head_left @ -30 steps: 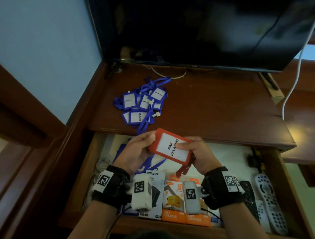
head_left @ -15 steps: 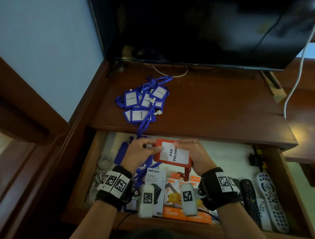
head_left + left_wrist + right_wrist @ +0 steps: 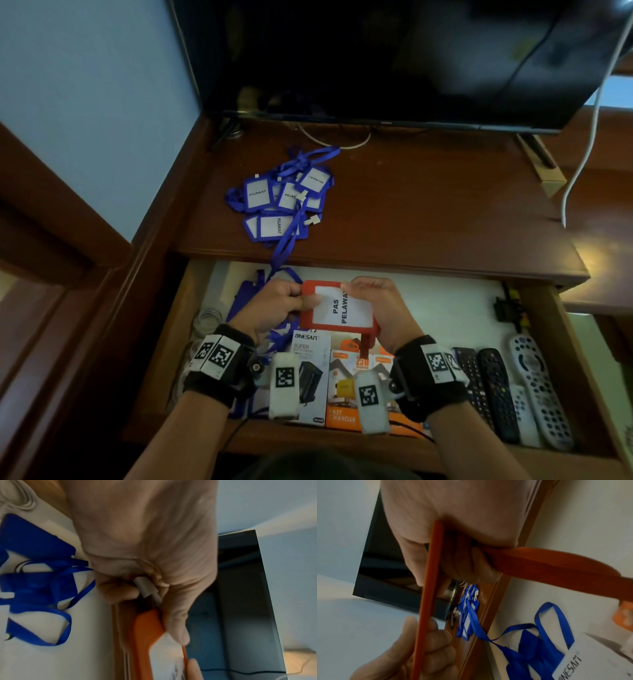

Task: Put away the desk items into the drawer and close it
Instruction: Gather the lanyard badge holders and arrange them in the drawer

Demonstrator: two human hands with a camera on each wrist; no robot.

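Both hands hold a red badge holder [image 3: 339, 308] with a white "PAS PELAWAT" card, low over the open drawer [image 3: 445, 301]. My left hand [image 3: 277, 308] pinches its left end, also gripping the grey clip [image 3: 145, 586]. My right hand [image 3: 376, 308] grips the right end, with the red strap [image 3: 556, 563] folded under its fingers. The holder [image 3: 428, 588] shows edge-on in the right wrist view. A pile of blue badge holders [image 3: 281, 202] lies on the desk top [image 3: 428, 212]; one blue strap hangs into the drawer.
Inside the drawer lie blue lanyards [image 3: 37, 588], charger boxes [image 3: 342, 387], several remotes [image 3: 513, 394] at the right, coiled white cable [image 3: 205, 318] at the left. A dark TV [image 3: 376, 58] stands at the back of the desk. A white cord [image 3: 582, 154] hangs at right.
Both hands have lowered the red badge holder from above the drawer's front toward the inside of the drawer, and tilted it flatter.
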